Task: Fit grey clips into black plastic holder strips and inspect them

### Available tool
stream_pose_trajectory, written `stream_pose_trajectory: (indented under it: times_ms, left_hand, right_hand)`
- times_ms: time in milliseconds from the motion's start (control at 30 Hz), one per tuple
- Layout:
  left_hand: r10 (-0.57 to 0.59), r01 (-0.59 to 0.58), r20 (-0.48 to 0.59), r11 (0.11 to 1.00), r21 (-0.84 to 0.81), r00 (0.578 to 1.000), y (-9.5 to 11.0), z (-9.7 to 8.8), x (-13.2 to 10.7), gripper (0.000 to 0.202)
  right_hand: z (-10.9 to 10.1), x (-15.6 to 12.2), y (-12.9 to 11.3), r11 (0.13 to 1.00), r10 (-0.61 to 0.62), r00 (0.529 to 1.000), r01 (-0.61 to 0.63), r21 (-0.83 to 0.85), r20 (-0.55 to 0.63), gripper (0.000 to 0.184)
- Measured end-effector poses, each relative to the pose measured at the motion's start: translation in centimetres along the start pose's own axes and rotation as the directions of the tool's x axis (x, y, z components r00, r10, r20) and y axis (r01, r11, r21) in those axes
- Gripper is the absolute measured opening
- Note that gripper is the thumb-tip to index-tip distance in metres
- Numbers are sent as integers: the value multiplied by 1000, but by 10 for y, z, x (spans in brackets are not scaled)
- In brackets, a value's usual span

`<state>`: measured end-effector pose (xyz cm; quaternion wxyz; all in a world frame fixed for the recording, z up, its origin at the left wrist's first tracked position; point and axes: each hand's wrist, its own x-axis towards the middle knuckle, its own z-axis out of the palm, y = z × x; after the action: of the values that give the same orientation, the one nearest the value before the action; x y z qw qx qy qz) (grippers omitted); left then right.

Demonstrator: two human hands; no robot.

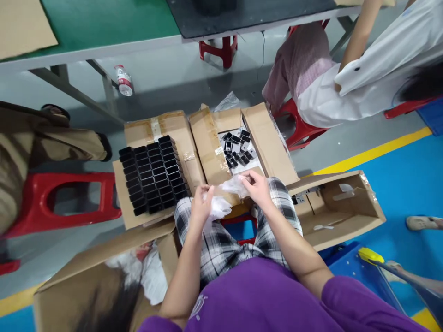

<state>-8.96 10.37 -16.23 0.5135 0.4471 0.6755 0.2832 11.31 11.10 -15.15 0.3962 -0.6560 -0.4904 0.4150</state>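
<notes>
My left hand (202, 203) pinches a crumpled white bunch of plastic (219, 207) and my right hand (256, 188) pinches a clearer piece of plastic (235, 185), both above my lap; I cannot tell whether the two join. It looks flimsy, so a hard tug could tear it, and a loose pinch could drop it. My left knee (184, 213) sits right beside the stacked black pieces (155, 173) on the left carton (171, 122); a careless shift could topple the near rows. The open middle carton (273, 143) holds loose black pieces (236, 139), lying at odd angles. The right carton (349, 226) holds small metal parts (300, 198) and white scraps (323, 227); the near-left carton (69, 295) holds rumpled white plastic (154, 276).
</notes>
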Motion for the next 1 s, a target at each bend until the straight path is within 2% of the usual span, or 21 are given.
stream_pose_trajectory:
  times_ms: [67,167,267,333,367,433,467,500,533,567,600,633,667,733,833,933,1000]
  left_hand:
    - [15,-10,-52,995,99,999,1,-11,-22,43]
    - [97,-89,-30,973,214,995,8,-10,-44,42]
    - [196,-187,-27,961,205,980,12,1,-48,26]
    - [222,-210,-71,967,142,973,11,6,-45,16]
    - [226,-214,-113,970,114,967,10,7,-43,17]
    - [225,-217,-236,974,58,945,7,7,-40,23]
    - [220,-221,-302,975,31,928,5,6,-40,24]
    - [214,-227,-359,974,7,909,4,7,-41,24]
    - [209,-235,-402,972,-17,892,2,8,-42,24]
    - [204,-244,-430,969,-41,879,2,11,-44,23]
    - [198,-254,-447,965,-68,872,1,14,-46,22]
    - [191,-262,-454,960,-99,870,1,19,-48,20]
    - [181,-269,-454,953,-137,873,0,25,-51,19]
    - [147,-272,-445,934,-233,884,-1,37,-54,18]
    - [58,-245,-420,879,-408,906,-5,51,-55,22]
    - [-45,-198,-395,810,-552,918,-11,53,-50,27]
    - [-87,-175,-363,757,-630,928,-13,48,-46,30]
  right_hand:
    - [4,-12,-6,995,-60,998,61,-81,7,12]
    - [15,-26,-16,971,-184,974,200,-128,130,11]
    - [23,-34,-24,935,-315,924,341,-96,217,14]
    - [22,-40,-26,915,-394,899,404,-15,192,17]
    - [21,-44,-25,911,-411,901,410,39,139,21]
    - [19,-54,-20,925,-333,943,331,188,-20,41]
    - [19,-60,-17,930,-216,973,230,288,-80,52]
    - [22,-67,-13,912,-53,995,85,402,-89,61]
    - [27,-73,-9,854,123,992,-88,513,-34,66]
    - [34,-79,-6,758,275,959,-264,596,74,68]
    - [43,-84,-3,653,372,906,-409,637,200,68]
    - [53,-88,-2,568,416,856,-507,648,306,67]
    - [64,-91,-1,519,419,827,-557,648,375,65]
    - [84,-95,-1,521,369,840,-541,660,398,58]
    - [101,-97,-3,618,304,912,-409,672,275,49]
    - [101,-94,-5,731,221,963,-266,628,151,38]
    - [97,-90,-7,776,151,982,-191,602,117,31]
